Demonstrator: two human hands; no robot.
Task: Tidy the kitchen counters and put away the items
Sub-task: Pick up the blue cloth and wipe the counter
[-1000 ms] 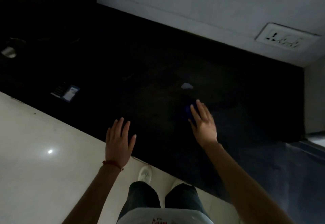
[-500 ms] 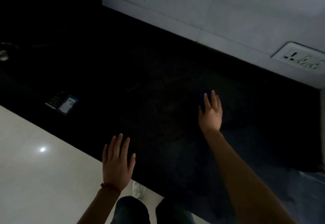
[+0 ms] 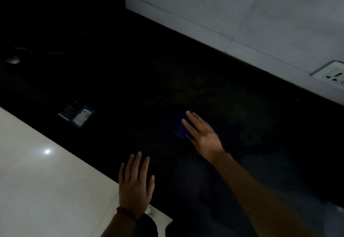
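Pretty dark shot, so take this with some salt. The right hand [image 3: 202,134] is stretched out flat over the black bench [image 3: 242,106], fingers spread wide and long, pressing on something bluish-purple [image 3: 178,129] that peeks out past the fingertips (looks like a cloth to me, but it's too dim to be sure). So my read is a wipe-down of the bench is the step in hand, with that cloth sitting mid-bench, well away from the wall [image 3: 242,9]. The left hand [image 3: 135,184] is open too, fingers loosely apart, holding nothing, hovering right about at the front edge of the bench above the pale floor [image 3: 46,181]; can't tell if it's actually touching. Off to the left there's a small card or packet with a blue label [image 3: 79,115] lying flat on the bench, clear of both hands. What could go wrong: a sweep toward that side could shove the card off the front edge onto the floor, since it's near the edge and hard to see in this light. Also the cloth is only pinned under a flat palm, not gripped, so it could slip or bunch up. The socket [image 3: 333,76] on the wall is worth keeping a damp cloth away from.
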